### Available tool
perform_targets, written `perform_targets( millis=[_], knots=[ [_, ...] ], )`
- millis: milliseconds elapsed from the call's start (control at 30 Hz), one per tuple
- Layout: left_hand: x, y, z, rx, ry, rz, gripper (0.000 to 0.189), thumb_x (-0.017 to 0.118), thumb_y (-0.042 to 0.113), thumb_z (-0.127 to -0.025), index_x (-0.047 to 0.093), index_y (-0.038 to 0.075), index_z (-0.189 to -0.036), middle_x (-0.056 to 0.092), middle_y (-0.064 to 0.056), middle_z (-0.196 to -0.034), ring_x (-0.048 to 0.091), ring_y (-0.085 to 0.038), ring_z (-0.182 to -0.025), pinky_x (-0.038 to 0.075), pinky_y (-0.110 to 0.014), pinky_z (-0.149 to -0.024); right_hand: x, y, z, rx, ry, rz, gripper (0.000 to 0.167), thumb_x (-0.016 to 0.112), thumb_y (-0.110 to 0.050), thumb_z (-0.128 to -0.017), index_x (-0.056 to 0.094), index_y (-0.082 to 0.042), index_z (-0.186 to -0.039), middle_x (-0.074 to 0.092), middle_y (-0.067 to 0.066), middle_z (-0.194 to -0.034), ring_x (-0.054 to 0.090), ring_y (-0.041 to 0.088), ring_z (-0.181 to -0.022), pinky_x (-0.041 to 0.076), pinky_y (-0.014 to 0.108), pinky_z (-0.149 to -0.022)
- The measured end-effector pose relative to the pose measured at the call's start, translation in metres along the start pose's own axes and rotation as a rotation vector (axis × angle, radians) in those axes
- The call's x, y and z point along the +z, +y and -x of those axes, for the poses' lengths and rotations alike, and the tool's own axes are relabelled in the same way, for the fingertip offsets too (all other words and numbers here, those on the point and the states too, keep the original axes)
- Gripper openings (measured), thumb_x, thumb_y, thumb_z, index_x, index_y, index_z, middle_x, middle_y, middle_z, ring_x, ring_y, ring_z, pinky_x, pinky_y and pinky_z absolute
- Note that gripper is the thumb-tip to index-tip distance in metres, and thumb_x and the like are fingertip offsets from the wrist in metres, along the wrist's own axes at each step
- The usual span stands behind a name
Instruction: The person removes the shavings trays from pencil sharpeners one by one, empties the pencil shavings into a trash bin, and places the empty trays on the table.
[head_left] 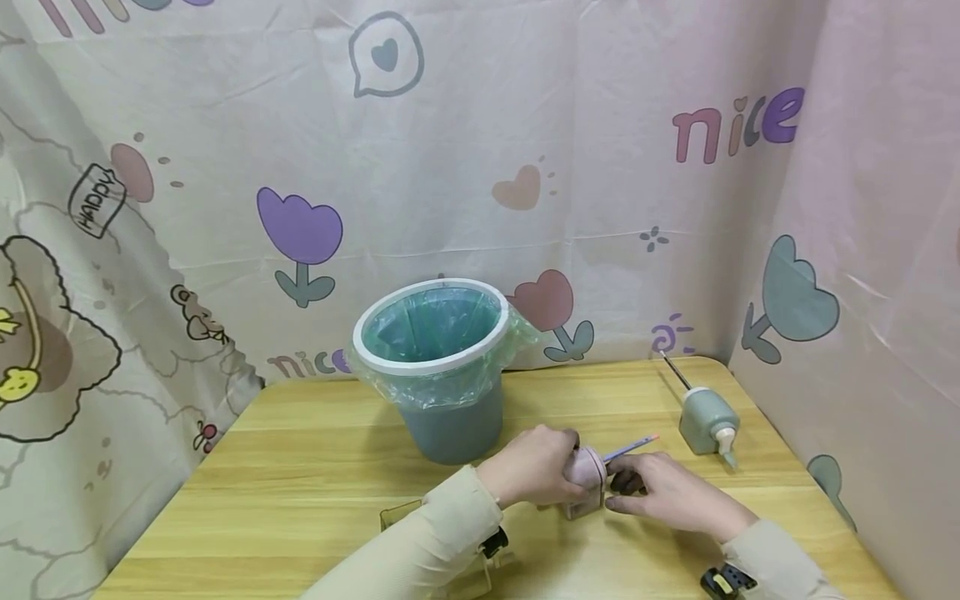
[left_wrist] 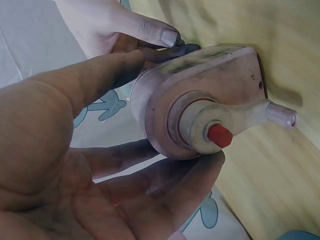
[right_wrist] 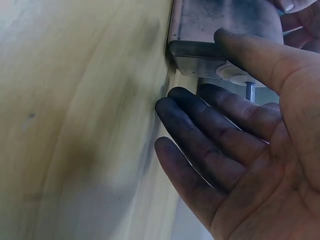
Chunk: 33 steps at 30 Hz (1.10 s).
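Observation:
A pink hand-crank pencil sharpener (head_left: 587, 479) is tilted close over the table, a blue pencil (head_left: 628, 448) with a pink end sticking out of it to the right. My left hand (head_left: 536, 467) grips its body from the left, thumb on one side and fingers on the other. The crank (left_wrist: 245, 117), with a red centre piece (left_wrist: 220, 135), faces the left wrist camera. On the other side my right hand (head_left: 667, 496) has loosely bent fingers (right_wrist: 200, 135) beside the sharpener. Its thumb overlaps the body in the right wrist view. Dark smudges cover the fingertips of both hands.
A grey-green bin (head_left: 453, 429) with a white rim and clear liner stands behind my left hand. At the right lies a grey-green box-shaped device (head_left: 708, 421) with a thin dark rod. A clear tray (head_left: 397, 511) is partly hidden under my left sleeve. Patterned curtains surround the table.

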<state>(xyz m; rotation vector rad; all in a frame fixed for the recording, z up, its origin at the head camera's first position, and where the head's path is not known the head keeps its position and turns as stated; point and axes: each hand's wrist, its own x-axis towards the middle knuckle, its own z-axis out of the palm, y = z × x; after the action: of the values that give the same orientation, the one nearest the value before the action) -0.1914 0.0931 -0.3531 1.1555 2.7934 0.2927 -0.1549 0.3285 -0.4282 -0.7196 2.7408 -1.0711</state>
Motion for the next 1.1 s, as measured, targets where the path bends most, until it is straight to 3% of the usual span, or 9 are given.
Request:
perform_targets(
  millis=[267,500,667,800,1100],
  knots=[
    [0.005,0.001,-0.008,-0.019,-0.024,-0.049,0.037,0.091,0.038,-0.082,0.067,0.013,-0.094,0.065,0.004,-0.078,0.058,-0.008,-0.065,0.048,-0.021,-0.054,0.002,0.002,-0.004,-0.011,-0.010,-0.010,0.035,0.079,-0.033,-0.097,0.074,-0.007,-0.120,0.079,-0.008,-0.101,0.070,-0.003,-0.087,0.064,0.025,-0.077],
    [0.009,0.001,-0.015,-0.060,-0.054,-0.018,0.034,0.094,0.029,-0.078,0.067,0.013,-0.092,0.065,0.005,-0.076,0.058,-0.007,-0.063,0.048,-0.018,-0.052,0.005,0.003,-0.004,-0.021,-0.009,-0.002,0.033,0.079,-0.033,-0.097,0.075,-0.009,-0.119,0.078,-0.009,-0.100,0.070,-0.002,-0.087,0.064,0.027,-0.078],
    [0.009,-0.003,-0.017,-0.038,-0.025,0.038,0.032,0.094,0.027,-0.078,0.068,0.013,-0.091,0.066,0.005,-0.077,0.057,-0.005,-0.063,0.048,-0.015,-0.052,0.006,0.004,0.000,-0.026,0.015,0.010,0.035,0.079,-0.033,-0.097,0.073,-0.007,-0.120,0.079,-0.007,-0.103,0.071,0.001,-0.090,0.065,0.029,-0.079],
    [0.003,-0.006,-0.016,-0.029,0.015,0.109,0.031,0.093,0.026,-0.079,0.070,0.012,-0.094,0.065,0.005,-0.077,0.057,-0.005,-0.064,0.048,-0.015,-0.052,0.005,0.004,0.001,-0.012,0.082,0.014,0.041,0.079,-0.033,-0.098,0.070,-0.003,-0.125,0.079,-0.005,-0.107,0.073,0.005,-0.094,0.065,0.031,-0.083],
    [-0.015,-0.015,-0.008,0.018,0.023,0.205,0.039,0.092,0.024,-0.079,0.074,0.011,-0.111,0.071,0.005,-0.086,0.060,-0.003,-0.067,0.051,-0.012,-0.056,0.001,-0.005,-0.002,0.062,0.165,-0.011,0.057,0.085,-0.040,-0.092,0.067,-0.003,-0.133,0.080,0.005,-0.121,0.077,0.024,-0.108,0.065,0.038,-0.094]
  ],
)
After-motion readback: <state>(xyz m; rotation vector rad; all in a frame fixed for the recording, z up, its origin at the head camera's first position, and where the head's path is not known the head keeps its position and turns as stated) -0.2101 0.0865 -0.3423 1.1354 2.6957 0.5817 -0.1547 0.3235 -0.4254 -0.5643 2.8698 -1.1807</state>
